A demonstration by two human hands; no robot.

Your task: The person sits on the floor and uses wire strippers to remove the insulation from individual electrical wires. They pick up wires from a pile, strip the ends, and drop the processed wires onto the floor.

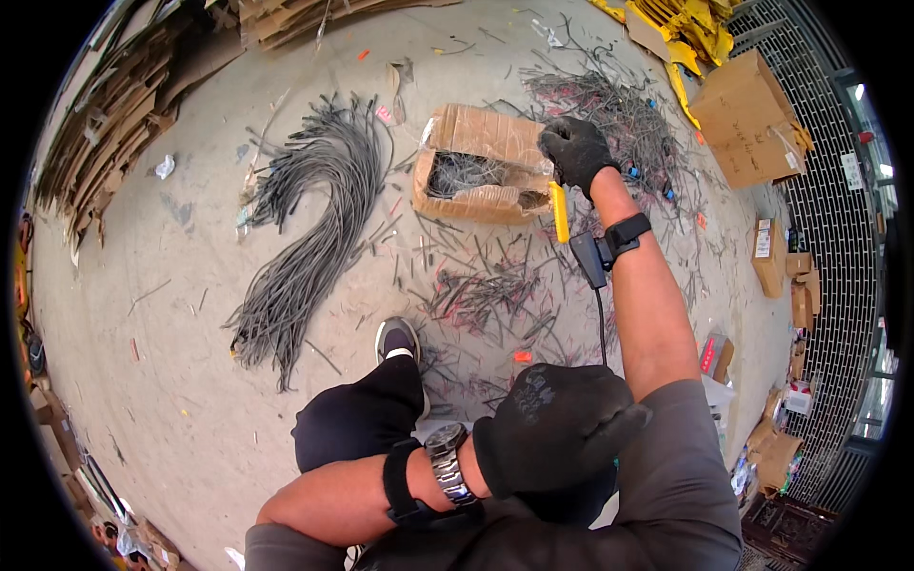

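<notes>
My right hand (578,153), in a black glove, is curled at the right end of an open cardboard box (485,203). From its grip a yellow-handled tool (559,212), seemingly a utility knife, sticks out towards me; the tool's other end is hidden. Clear plastic and dark material (460,173) lie inside the box, whose side is torn near the hand. My left hand (560,432), also black-gloved, is bent across my body. Its back faces the camera, and its fingers and anything in them are hidden.
A long bundle of grey cables (307,243) lies on the concrete floor to the left. Short cable offcuts (485,292) are strewn before my foot (397,339). A tangled wire heap (614,114) lies beyond the box. Flattened cardboard (121,128) and a large carton (746,121) flank the space.
</notes>
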